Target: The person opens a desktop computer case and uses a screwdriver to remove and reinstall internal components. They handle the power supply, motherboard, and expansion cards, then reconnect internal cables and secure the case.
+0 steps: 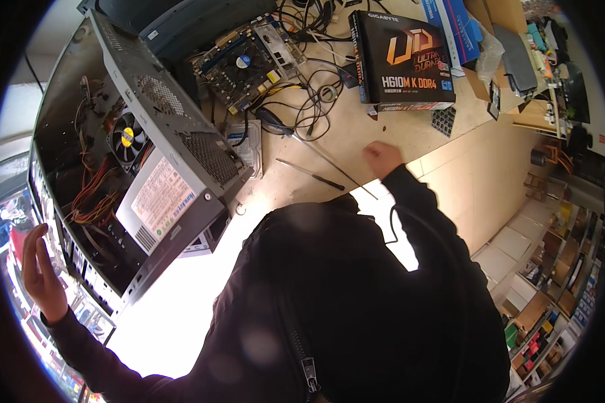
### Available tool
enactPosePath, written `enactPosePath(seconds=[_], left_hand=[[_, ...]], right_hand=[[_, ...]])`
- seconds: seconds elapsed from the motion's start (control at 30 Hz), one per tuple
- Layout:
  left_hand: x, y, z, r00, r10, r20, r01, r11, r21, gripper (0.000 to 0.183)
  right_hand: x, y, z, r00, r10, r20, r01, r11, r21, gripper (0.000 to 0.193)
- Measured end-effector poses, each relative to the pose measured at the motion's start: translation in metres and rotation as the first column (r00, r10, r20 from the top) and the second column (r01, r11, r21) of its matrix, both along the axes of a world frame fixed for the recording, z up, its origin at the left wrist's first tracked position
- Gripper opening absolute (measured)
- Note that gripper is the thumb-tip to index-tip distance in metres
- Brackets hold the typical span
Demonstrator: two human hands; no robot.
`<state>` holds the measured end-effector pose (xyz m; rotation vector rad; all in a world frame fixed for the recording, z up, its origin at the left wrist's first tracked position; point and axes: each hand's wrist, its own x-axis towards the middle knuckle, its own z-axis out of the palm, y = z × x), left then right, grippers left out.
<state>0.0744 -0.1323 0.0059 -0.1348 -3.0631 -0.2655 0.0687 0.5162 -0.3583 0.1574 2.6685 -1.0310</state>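
Observation:
My left hand (39, 279) is raised at the far left with its fingers stretched out, beside an opened computer case (124, 70). I cannot tell whether it touches the case. Inside the case are a power supply (158, 198), a black fan (128, 138) and bundles of coloured wires (91, 195). My right hand (383, 159) is over the table near its front edge, fingers curled in, with nothing visible in them. To its left lie a long screwdriver (316, 153) and a thin tool with a dark handle (326, 181); neither is held.
A motherboard (259, 70) with a cooler lies at the back among tangled cables (302, 101). A hard drive (252, 144) sits beside the case. A black motherboard box (403, 64) stands at the back right, next to a blue box (458, 33). Stocked shelves (551, 319) line the far right.

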Motion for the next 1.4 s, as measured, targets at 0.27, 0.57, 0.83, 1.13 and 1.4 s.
enactPosePath(seconds=[0.27,0.57,0.83,1.13,1.4], left_hand=[[0.030,0.074,0.011,0.999,-0.028,-0.027,0.028,1.000,0.010,0.021],[0.043,0.113,0.001,0.997,-0.009,-0.071,0.017,0.993,0.113,0.016],[-0.018,0.151,-0.012,0.994,0.044,-0.101,-0.011,0.951,0.308,0.021],[-0.151,0.191,-0.082,0.953,0.191,0.234,-0.285,0.311,0.906,0.049],[-0.177,0.209,-0.120,0.966,0.233,0.116,-0.227,0.539,0.811,0.040]], right_hand=[[-0.003,-0.067,-0.042,0.934,0.288,0.212,-0.347,0.873,0.343,0.024],[-0.021,0.004,0.062,0.882,0.422,0.207,-0.424,0.905,-0.040,0.024],[-0.043,0.056,0.189,0.968,0.246,0.056,-0.131,0.680,-0.722,0.020],[-0.216,0.006,0.313,0.893,-0.071,-0.445,-0.446,-0.011,-0.895,0.027],[-0.327,-0.120,0.263,0.876,-0.481,-0.034,-0.218,-0.332,-0.918,0.027]])
